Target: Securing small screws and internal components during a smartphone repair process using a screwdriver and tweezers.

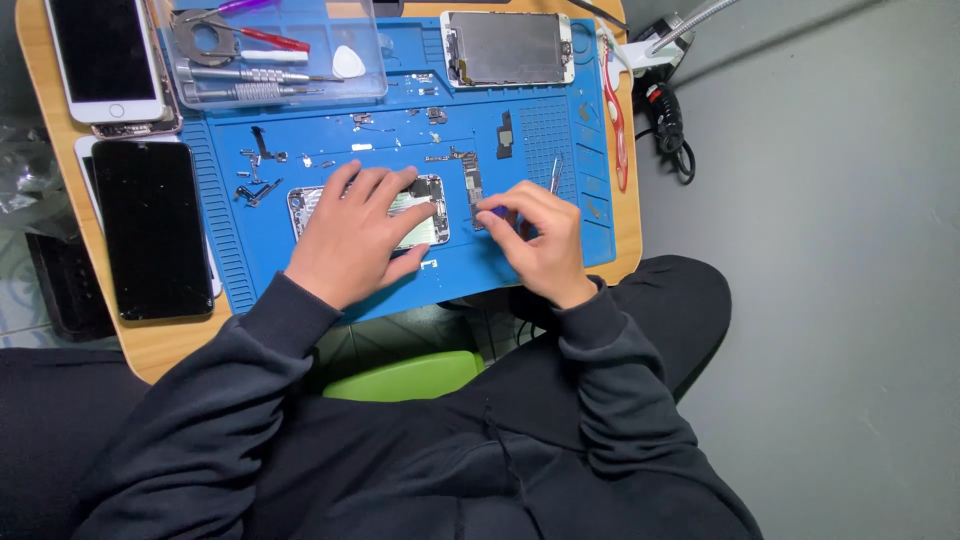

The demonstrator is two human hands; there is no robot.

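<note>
Seen from the head camera: opened phone chassis lying at frame centre on the blue repair mat, long axis running left to right. Left hand spread flat over it, fingers splayed, palm down, pinning rather than gripping, covering all but the chassis ends. Right hand just right of the chassis, nearer its right end, fingers curled and pinched around a small purple-tipped tool, tip pointing left toward the exposed circuit strip. Both forearms in dark sleeves coming up from the lower frame. Upper left: clear tray of screwdrivers; top centre: a removed screen panel; far left on the worktop: a black phone.
</note>
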